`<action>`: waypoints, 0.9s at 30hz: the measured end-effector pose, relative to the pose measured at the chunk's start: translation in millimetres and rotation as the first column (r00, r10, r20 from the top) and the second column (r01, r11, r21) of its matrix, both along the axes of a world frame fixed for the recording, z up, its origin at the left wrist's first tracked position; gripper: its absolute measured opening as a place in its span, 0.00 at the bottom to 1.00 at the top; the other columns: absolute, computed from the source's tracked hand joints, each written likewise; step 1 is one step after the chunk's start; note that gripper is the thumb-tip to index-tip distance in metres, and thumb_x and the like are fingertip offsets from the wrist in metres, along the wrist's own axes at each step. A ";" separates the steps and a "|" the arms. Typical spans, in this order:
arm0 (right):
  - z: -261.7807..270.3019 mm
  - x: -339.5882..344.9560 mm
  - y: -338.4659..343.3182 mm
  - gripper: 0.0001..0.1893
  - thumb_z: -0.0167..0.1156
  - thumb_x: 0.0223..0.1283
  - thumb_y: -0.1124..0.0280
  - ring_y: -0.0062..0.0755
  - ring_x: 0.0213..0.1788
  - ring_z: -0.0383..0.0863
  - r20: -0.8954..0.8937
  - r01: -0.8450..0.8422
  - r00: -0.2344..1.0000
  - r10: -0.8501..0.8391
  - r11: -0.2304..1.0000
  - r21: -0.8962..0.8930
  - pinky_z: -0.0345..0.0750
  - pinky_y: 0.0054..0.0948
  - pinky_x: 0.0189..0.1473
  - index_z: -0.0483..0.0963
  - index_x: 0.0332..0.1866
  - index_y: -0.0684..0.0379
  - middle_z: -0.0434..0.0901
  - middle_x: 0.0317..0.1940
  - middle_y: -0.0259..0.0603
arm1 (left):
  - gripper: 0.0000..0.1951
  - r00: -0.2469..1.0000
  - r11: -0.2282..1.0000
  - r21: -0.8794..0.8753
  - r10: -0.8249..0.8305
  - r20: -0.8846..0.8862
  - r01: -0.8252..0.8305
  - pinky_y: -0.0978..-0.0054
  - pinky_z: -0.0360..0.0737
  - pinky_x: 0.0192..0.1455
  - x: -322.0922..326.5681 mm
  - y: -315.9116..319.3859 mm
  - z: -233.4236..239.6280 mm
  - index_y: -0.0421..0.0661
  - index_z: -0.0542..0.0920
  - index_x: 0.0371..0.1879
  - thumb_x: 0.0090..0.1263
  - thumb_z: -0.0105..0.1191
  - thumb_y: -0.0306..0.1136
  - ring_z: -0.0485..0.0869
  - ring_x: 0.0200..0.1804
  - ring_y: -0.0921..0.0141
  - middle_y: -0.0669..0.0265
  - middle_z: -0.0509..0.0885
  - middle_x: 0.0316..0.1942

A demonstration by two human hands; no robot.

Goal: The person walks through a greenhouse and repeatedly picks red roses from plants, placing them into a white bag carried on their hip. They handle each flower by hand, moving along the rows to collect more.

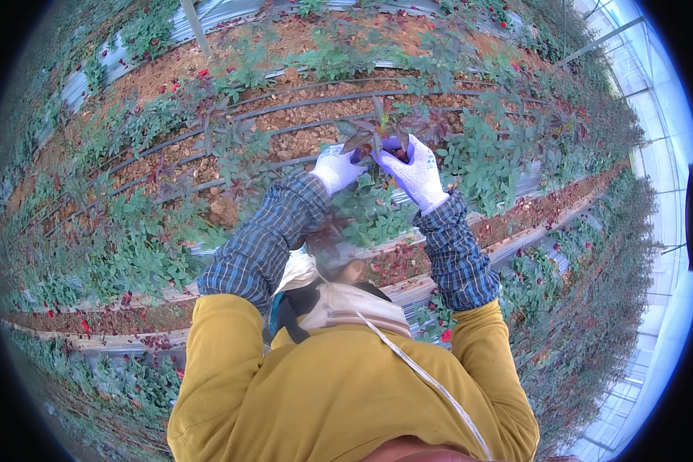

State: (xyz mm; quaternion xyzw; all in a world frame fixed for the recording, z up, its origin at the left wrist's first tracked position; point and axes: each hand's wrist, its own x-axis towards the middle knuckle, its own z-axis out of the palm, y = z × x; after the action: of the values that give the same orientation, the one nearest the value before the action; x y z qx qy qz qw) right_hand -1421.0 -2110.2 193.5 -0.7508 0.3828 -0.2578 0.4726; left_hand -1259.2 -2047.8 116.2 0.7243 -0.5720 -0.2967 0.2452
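Note:
Dark reddish leaves of a rose shoot (375, 130) rise between my two gloved hands, ahead of my chest. My left hand (338, 168), in a white and purple coated glove, is close against the shoot's left side. Leaves cover its fingertips, so its grip on the stem is unclear. From the right, my right hand (414, 173), gloved alike, curls its thumb and fingers around the upper part of the shoot. Blue plaid sleeve covers (271, 231) run over both forearms. Green rose leaves (375, 216) spread below the hands.
Black drip irrigation lines (306, 104) cross the brown soil bed (289, 144). Plastic mulch (528, 179) edges the row, beside a path (496, 228) strewn with fallen petals. A metal post (195, 26) stands beyond. A white bag (352, 309) with a strap hangs at my waist.

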 end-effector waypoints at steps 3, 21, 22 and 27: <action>4.7 3.9 -2.8 0.19 0.69 0.51 0.58 0.23 0.30 0.78 -0.277 -0.165 0.957 0.090 0.950 -0.264 0.76 0.27 0.35 0.75 0.39 0.62 0.80 0.27 0.37 | 0.23 0.998 0.992 -0.111 -0.053 0.013 0.054 0.61 0.79 0.45 -5.2 -3.6 0.8 0.50 0.74 0.53 0.60 0.57 0.46 0.82 0.43 0.54 0.55 0.83 0.40; -22.9 -0.2 -26.8 0.09 0.63 0.59 0.71 0.21 0.28 0.78 0.241 -0.287 0.949 0.205 0.877 0.384 0.74 0.21 0.28 0.77 0.41 0.64 0.82 0.30 0.35 | 0.14 0.980 0.897 -0.393 -0.193 0.057 0.200 0.62 0.76 0.50 15.1 11.9 -30.9 0.45 0.75 0.47 0.64 0.49 0.35 0.79 0.47 0.53 0.55 0.80 0.46; -16.7 -2.8 -29.7 0.09 0.65 0.57 0.69 0.20 0.30 0.78 0.153 -0.292 0.955 0.253 0.882 0.370 0.75 0.23 0.31 0.77 0.39 0.62 0.80 0.29 0.35 | 0.14 0.979 0.914 -0.354 -0.202 0.027 0.199 0.62 0.76 0.50 16.4 12.5 -30.0 0.45 0.75 0.47 0.63 0.49 0.35 0.79 0.46 0.53 0.55 0.80 0.45; 0.4 6.7 -35.0 0.22 0.62 0.59 0.55 0.39 0.43 0.81 -0.511 -0.606 0.684 0.521 0.796 0.002 0.76 0.37 0.47 0.74 0.53 0.59 0.81 0.45 0.43 | 0.17 0.917 0.875 -0.308 -0.398 -0.021 0.373 0.62 0.76 0.52 22.3 8.6 -18.5 0.46 0.75 0.49 0.62 0.51 0.36 0.80 0.46 0.55 0.55 0.80 0.45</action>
State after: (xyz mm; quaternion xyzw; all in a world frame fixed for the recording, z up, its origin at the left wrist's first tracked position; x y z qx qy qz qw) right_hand -1414.2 -2145.2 194.0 -0.9084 0.2154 0.0667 0.3521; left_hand -1236.8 -2039.2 97.7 0.5373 -0.7320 -0.2802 0.3113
